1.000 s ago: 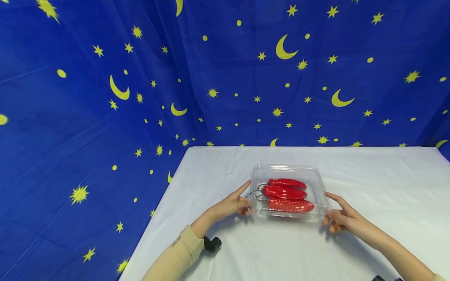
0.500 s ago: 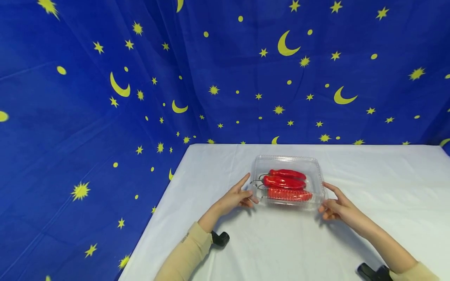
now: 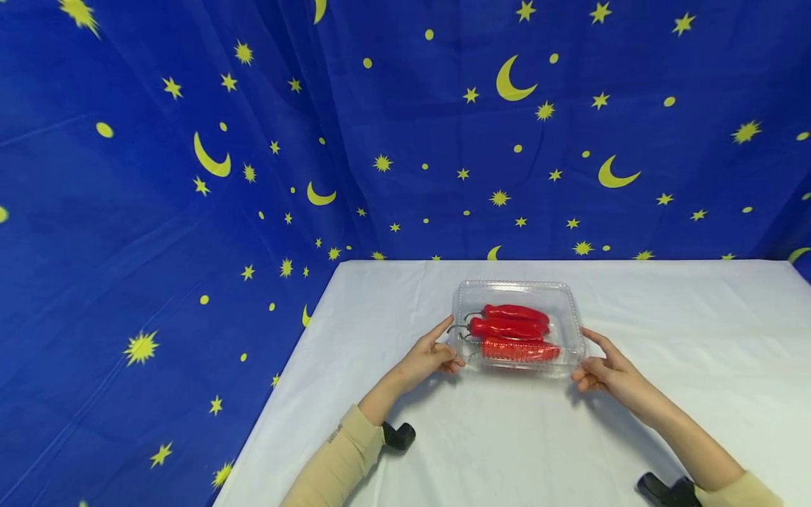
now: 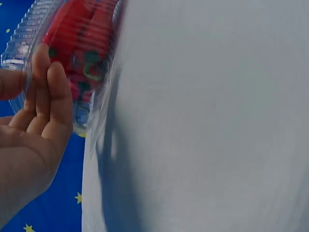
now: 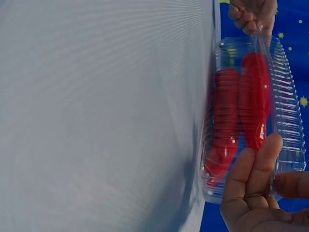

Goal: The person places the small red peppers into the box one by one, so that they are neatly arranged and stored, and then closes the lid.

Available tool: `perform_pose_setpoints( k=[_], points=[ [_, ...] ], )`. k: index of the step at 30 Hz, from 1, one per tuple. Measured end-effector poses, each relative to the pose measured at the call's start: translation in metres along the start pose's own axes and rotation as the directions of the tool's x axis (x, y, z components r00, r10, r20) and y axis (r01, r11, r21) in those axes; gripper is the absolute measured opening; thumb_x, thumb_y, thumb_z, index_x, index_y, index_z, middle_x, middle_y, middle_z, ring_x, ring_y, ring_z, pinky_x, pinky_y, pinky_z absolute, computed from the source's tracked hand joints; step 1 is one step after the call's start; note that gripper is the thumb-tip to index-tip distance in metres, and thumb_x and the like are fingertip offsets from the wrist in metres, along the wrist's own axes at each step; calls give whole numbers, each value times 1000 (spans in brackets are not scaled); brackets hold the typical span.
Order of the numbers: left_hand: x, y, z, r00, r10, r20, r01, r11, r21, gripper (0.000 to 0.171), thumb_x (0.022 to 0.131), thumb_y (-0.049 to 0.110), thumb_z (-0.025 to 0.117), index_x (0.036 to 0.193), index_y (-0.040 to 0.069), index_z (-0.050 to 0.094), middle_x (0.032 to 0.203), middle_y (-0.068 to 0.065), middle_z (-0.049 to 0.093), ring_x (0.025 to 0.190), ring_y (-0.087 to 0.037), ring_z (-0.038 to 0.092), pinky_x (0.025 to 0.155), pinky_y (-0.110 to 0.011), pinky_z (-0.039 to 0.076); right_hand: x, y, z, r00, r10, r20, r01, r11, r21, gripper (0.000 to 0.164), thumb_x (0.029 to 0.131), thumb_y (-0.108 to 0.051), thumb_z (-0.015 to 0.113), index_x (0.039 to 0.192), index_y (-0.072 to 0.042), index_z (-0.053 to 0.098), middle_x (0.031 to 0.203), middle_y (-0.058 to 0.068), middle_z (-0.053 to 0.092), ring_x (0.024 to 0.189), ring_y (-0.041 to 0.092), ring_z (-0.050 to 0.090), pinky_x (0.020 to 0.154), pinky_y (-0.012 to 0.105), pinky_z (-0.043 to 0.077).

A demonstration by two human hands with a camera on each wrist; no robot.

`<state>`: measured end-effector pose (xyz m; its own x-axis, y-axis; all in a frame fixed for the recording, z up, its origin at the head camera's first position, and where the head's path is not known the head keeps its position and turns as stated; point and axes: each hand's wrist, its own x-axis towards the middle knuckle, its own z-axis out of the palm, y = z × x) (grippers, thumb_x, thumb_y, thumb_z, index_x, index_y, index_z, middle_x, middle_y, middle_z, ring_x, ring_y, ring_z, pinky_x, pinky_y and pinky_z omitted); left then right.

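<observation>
Both hands hold a clear plastic clamshell container [image 3: 566, 310] by its two ends. Three long red peppers [image 3: 507, 328] with dark, curved stems lie side by side inside, stems to the left. At the left end, my left hand [image 3: 427, 359] pinches the flange between thumb and fingers; the left wrist view shows these fingers [image 4: 60, 92] curled up beside the peppers [image 4: 67, 29]. My right hand [image 3: 614, 373] grips the opposite end, index finger stretched along the side. In the right wrist view its thumb and fingers meet at the rim near the ribbed wall [image 5: 288, 111].
A white cloth [image 3: 519, 443] covers the table, and the container's shadow falls on it. Behind and to the left hangs a blue curtain [image 3: 405, 127] with yellow stars and moons. Black wrist mounts [image 3: 399, 436] stick out below both forearms.
Over the past second both hands have carried the container slightly away from me, toward the table's far edge. In the last half second it has barely moved; the peppers inside have shifted slightly left.
</observation>
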<state>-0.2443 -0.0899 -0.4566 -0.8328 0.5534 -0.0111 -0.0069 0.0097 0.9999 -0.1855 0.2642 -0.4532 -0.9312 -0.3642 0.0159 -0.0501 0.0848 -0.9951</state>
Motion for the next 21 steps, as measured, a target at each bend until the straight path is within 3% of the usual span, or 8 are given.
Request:
perform_pose_setpoints(
  k=[9,12,16,19,21],
  points=[
    [0,0,9,996,54,-73,-46,994,98,68,90,-13,45,150,4,18,79,-25,64,79,-45,61,66,-28,53,-1,0,2,1000,-14,-3,14,1000,-23,58,101,-5,35,143,7,-2,83,11,64,71,14,61,70,26,52],
    [0,2,8,997,47,-67,-41,995,90,68,91,-12,45,151,5,19,80,-25,64,80,-45,61,67,-29,53,0,-1,1,1000,1,-4,-1,1000,-26,58,101,-5,35,143,8,-4,83,12,64,70,14,61,70,26,52],
    [-2,6,2,999,5,-36,-2,996,85,65,94,-6,47,151,11,20,89,-27,66,80,-33,66,74,-37,54,2,-3,-1,1000,28,-8,-28,999,-44,59,102,-7,36,145,6,-3,88,19,65,73,17,64,71,27,52],
    [-5,9,-4,999,-27,-41,32,992,125,62,97,3,50,151,15,23,99,-26,66,85,-32,66,79,-42,52,2,-7,-2,998,64,-24,-66,994,-86,63,102,-11,40,147,3,-2,96,26,64,77,21,66,73,29,53],
    [-7,12,-8,998,-26,-53,36,982,187,59,98,10,51,151,15,25,104,-24,65,91,-38,64,80,-44,52,1,-10,-4,995,93,-46,-98,987,-129,65,102,-16,42,148,2,-1,101,29,63,79,25,67,73,31,54]
  ],
)
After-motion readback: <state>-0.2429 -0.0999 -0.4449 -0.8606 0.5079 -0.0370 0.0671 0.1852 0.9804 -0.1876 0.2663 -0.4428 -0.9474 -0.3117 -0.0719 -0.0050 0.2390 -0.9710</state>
